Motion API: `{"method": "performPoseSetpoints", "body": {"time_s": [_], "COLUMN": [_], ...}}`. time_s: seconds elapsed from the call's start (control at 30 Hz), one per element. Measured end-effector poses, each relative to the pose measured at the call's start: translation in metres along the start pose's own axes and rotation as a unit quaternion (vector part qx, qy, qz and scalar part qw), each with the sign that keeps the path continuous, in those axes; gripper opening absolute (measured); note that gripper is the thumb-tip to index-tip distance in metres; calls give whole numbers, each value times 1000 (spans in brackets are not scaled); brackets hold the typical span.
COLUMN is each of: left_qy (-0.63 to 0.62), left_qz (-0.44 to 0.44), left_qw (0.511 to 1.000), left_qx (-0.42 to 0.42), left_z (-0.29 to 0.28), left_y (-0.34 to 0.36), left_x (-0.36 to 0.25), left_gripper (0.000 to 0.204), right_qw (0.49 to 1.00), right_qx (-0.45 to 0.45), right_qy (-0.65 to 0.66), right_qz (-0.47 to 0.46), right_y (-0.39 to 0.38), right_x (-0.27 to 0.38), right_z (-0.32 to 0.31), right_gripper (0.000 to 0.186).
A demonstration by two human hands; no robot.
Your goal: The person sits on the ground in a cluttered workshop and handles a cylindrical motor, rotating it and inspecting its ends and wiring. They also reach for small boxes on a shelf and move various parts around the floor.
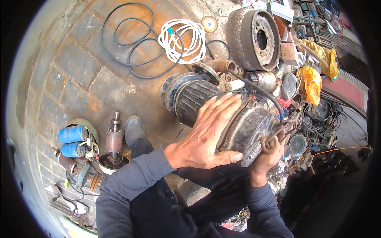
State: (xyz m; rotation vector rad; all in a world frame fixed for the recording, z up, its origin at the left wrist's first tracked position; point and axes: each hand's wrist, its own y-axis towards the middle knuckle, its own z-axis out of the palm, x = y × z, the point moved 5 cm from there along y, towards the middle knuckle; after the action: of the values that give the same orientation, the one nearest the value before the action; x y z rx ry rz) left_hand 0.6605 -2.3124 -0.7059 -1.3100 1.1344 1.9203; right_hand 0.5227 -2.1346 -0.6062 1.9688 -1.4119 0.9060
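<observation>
A black, dirty submersible pump (198, 99) with a ribbed body lies tilted in front of me, its narrower end pointing to the far left. My left hand (208, 133) rests flat across its upper side, fingers stretched and thumb apart. At the near right end, my right hand (269, 160) is wrapped round the pump beside a rusty metal ring (270, 144); some of its fingers are hidden behind the casing. A dark cable (260, 85) arches out over this end. On the pump's far side sits a round flange (206, 73).
A coiled white hose (182, 41) and a loose black cable (104, 37) lie on the paved floor ahead. Beyond stands a rusty wheel rim (260, 37). Left of my boot (135, 131) are a motor rotor (114, 139) and blue cylinders (72, 134). Clutter lines the right.
</observation>
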Motion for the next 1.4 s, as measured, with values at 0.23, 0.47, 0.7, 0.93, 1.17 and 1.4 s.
{"method": "performPoseSetpoints", "body": {"time_s": [0.23, 0.47, 0.7, 0.93, 1.17, 1.4], "left_qy": [10, -10, 9, 85, -48, 28], "left_qz": [14, 20, 84, 94, 64, -34], "left_qw": [1000, 1000, 996, 992, 996, 999], "left_qx": [7, 5, 11, 11, -50, -17], "left_z": [1, -5, -5, 5, 7, 19], "left_y": [-2, 0, 19, 30, 21, 29], "left_x": [8, 6, -9, -13, -5, -19], "left_gripper": [96, 85, 86, 101, 103, 108], "right_qw": [995, 996, 999, 996, 973, 969], "right_qx": [1, -11, 1, 53, 119, 108], "right_qy": [-57, 79, 38, 6, 46, 118], "right_qz": [-76, -34, -28, -73, -192, -186], "right_y": [-6, -3, -6, 1, 6, 15], "right_x": [7, 0, 7, 23, 33, 22], "right_z": [6, 4, 7, 15, 29, 20], "right_gripper": [47, 46, 44, 44, 38, 49]}}
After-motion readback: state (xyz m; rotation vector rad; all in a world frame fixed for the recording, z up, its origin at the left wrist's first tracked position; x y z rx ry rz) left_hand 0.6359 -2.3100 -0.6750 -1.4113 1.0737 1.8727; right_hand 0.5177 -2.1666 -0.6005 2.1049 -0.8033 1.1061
